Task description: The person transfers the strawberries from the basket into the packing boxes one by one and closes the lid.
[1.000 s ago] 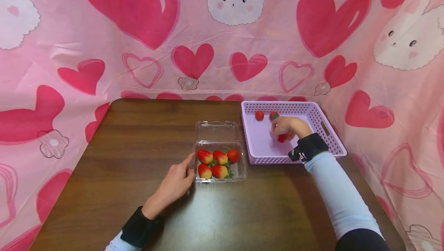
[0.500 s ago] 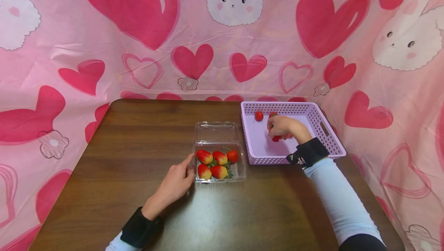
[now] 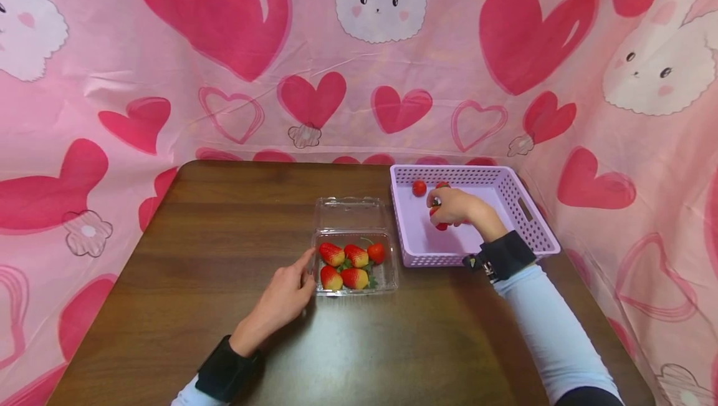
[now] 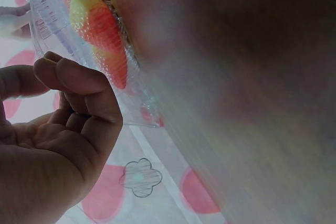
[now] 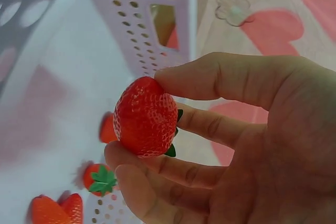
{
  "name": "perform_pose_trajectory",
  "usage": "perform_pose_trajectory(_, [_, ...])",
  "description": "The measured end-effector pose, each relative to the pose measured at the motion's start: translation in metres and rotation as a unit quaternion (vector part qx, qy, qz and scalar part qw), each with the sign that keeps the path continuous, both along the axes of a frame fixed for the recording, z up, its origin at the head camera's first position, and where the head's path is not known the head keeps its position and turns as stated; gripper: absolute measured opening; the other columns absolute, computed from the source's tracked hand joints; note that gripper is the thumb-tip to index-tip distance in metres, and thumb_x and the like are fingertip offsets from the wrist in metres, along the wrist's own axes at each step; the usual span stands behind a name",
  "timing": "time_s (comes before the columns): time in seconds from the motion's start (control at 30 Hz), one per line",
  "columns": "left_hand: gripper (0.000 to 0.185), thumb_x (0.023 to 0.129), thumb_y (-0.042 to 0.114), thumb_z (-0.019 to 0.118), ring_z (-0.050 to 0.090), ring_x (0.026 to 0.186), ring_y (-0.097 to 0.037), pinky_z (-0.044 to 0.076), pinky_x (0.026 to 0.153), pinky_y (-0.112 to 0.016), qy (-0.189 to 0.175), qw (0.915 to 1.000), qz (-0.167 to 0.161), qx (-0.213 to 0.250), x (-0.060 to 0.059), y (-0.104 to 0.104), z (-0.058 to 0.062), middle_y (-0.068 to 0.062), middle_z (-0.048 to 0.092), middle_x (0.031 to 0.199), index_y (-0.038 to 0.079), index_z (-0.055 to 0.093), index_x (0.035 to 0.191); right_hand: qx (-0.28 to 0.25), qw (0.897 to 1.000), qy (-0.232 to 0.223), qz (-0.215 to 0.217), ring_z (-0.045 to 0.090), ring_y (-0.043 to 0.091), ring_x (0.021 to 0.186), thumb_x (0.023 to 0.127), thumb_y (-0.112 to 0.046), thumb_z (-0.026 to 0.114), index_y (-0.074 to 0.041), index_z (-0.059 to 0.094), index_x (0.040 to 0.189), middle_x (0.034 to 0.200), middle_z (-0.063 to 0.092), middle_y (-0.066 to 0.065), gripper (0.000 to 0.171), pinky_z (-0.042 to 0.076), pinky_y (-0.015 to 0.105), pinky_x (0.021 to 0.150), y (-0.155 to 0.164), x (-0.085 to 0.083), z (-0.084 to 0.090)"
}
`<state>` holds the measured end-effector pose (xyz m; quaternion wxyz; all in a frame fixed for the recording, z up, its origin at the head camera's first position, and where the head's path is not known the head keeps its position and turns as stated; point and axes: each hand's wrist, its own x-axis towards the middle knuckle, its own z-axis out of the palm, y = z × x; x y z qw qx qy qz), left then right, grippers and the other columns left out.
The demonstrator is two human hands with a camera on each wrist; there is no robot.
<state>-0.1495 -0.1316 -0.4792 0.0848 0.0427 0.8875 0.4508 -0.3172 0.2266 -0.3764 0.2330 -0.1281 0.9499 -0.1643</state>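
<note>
In the head view my right hand is inside the lilac basket, above its floor. The right wrist view shows thumb and fingers pinching a red strawberry with green leaves towards the palm. My left hand rests beside the clear plastic clamshell box, its index fingertip touching the left wall. Loosely bent fingers appear in the left wrist view, nothing visibly held. Several red-and-yellow strawberries and a redder strawberry lie in the box.
The box's clear lid stands raised at its back. More red fruits lie in the basket, one with a green top. The brown table is backed by a pink cloth with hearts and rabbits.
My right hand has shifted slightly left within the basket, with the strawberry in its fingers. The left hand and the box have stayed in place.
</note>
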Motion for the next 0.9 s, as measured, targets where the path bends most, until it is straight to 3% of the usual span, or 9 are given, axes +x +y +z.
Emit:
perform_pose_trajectory(0.13, [0.065,0.101,0.007,0.067,0.052,0.05,-0.019,0.047,0.051,-0.028,-0.002,1.0,-0.001,0.001,0.001,0.0,0.0,-0.003,0.053,0.065,0.003,0.041,0.161,-0.004,1.0,0.014,0.002,0.06,0.027,0.078,0.088,-0.012,0.073,-0.003,0.057,0.13,0.107,0.061,0.018,0.046,0.053,0.036,0.063,-0.003,0.005,0.005])
perform_pose_trajectory(0.23, [0.065,0.101,0.007,0.066,0.052,0.05,-0.019,0.047,0.05,-0.029,-0.002,1.0,0.0,0.002,0.001,0.001,0.0,-0.003,0.053,0.065,0.003,0.041,0.161,-0.007,0.999,0.032,0.012,0.061,0.03,0.086,0.088,-0.013,0.074,-0.001,0.055,0.135,0.111,0.062,0.018,0.052,0.055,0.04,0.071,-0.007,0.01,0.009])
perform_pose_trajectory(0.4, [0.066,0.101,0.008,0.066,0.053,0.051,-0.019,0.048,0.052,-0.028,-0.006,1.0,0.0,0.002,0.001,0.001,0.001,-0.004,0.053,0.066,0.004,0.04,0.161,-0.006,0.998,0.06,0.033,0.06,0.033,0.096,0.087,-0.014,0.075,0.003,0.058,0.13,0.109,0.064,0.017,0.049,0.054,0.048,0.085,-0.014,0.015,0.011])
perform_pose_trajectory(0.9, [0.066,0.101,0.007,0.066,0.052,0.05,-0.019,0.046,0.051,-0.028,-0.002,1.0,-0.001,-0.001,0.001,0.001,0.002,-0.003,0.053,0.064,0.003,0.04,0.161,-0.008,0.996,0.067,0.053,0.058,0.029,0.09,0.085,-0.016,0.079,-0.004,0.064,0.121,0.099,0.063,0.011,0.041,0.053,0.041,0.075,-0.035,0.034,0.012])
